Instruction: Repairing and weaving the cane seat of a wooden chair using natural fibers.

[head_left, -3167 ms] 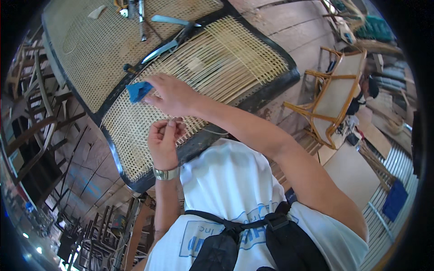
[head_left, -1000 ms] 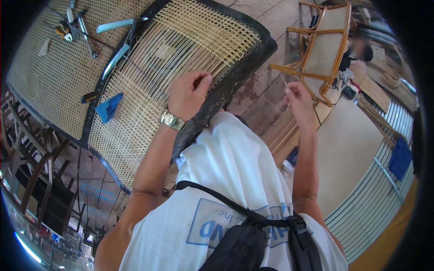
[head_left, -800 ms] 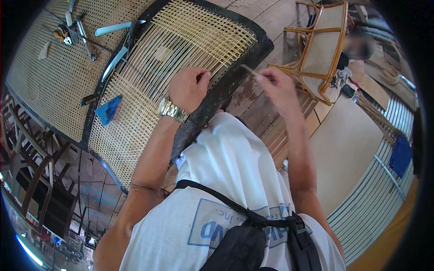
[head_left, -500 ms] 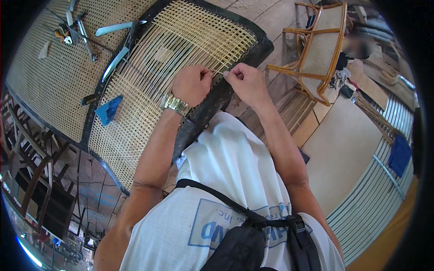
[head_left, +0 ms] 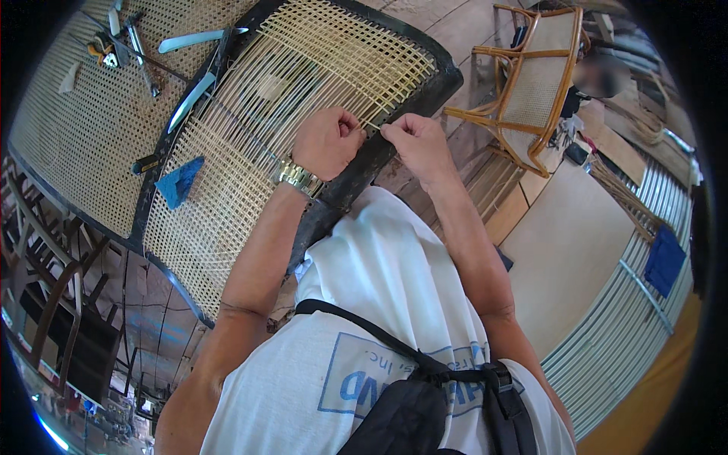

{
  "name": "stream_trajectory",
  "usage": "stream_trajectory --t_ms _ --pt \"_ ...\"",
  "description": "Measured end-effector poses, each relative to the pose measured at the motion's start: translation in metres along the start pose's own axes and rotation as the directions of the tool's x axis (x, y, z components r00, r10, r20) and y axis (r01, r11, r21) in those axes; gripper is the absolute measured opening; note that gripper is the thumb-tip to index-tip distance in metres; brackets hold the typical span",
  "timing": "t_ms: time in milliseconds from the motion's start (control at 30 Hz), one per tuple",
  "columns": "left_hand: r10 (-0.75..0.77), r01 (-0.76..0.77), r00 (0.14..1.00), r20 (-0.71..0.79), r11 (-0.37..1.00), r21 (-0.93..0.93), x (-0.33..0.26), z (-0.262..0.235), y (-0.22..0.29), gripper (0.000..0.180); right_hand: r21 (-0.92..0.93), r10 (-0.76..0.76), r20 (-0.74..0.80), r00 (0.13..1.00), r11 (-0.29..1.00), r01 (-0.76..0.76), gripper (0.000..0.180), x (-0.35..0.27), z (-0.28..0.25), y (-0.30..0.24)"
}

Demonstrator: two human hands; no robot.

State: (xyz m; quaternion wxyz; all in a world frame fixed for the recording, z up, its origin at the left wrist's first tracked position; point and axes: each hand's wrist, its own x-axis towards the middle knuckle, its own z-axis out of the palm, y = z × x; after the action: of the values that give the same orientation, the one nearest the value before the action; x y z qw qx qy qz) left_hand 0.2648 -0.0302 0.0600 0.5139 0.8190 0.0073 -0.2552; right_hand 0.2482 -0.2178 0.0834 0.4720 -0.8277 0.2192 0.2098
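In front of me stands a chair panel of woven cane (head_left: 205,227) in a black frame (head_left: 345,189); its middle has loose parallel strands, while both ends show a denser weave. My left hand (head_left: 327,142), a metal watch at its wrist, is closed in a pinch over the cane beside the frame's near edge. My right hand (head_left: 421,148) pinches just across the frame's edge, thumb against forefinger. A short pale cane strand (head_left: 371,126) runs between the two sets of fingertips. The fingers partly hide its ends.
On the panels lie a blue folded piece (head_left: 180,183), two pale blades (head_left: 191,39), a hammer (head_left: 142,57), orange-handled pliers (head_left: 103,53) and a dark-handled tool (head_left: 146,163). A rattan chair (head_left: 535,83) stands at the right, near a person (head_left: 599,80). Dark chair frames (head_left: 61,303) crowd the left.
The view has shifted slightly. My right hand has moved a little and its fingers are less curled; both hands stay at the same edge of the panel.
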Motion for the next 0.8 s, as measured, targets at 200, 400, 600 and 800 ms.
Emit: stream_trajectory --t_ms 200,400,600,800 --pt "0.049 -0.047 0.997 -0.058 0.998 0.038 -0.006 -0.007 0.003 0.022 -0.22 -0.125 -0.099 0.987 0.97 0.101 0.023 -0.016 0.019 -0.019" --pt "0.104 -0.085 0.991 -0.086 0.976 0.199 -0.001 -0.012 0.001 0.022 -0.174 -0.127 -0.086 0.988 0.979 0.111 0.02 -0.02 0.016 -0.025" --pt "0.117 -0.095 0.99 -0.072 0.962 0.254 0.006 -0.006 -0.002 0.023 -0.197 -0.108 -0.021 0.994 0.975 0.102 0.018 -0.014 0.012 -0.024" --pt "-0.014 0.005 0.997 0.08 0.994 0.105 0.019 -0.015 -0.01 0.023 -0.191 -0.102 0.01 0.995 0.976 0.102 0.017 -0.008 0.009 -0.017"
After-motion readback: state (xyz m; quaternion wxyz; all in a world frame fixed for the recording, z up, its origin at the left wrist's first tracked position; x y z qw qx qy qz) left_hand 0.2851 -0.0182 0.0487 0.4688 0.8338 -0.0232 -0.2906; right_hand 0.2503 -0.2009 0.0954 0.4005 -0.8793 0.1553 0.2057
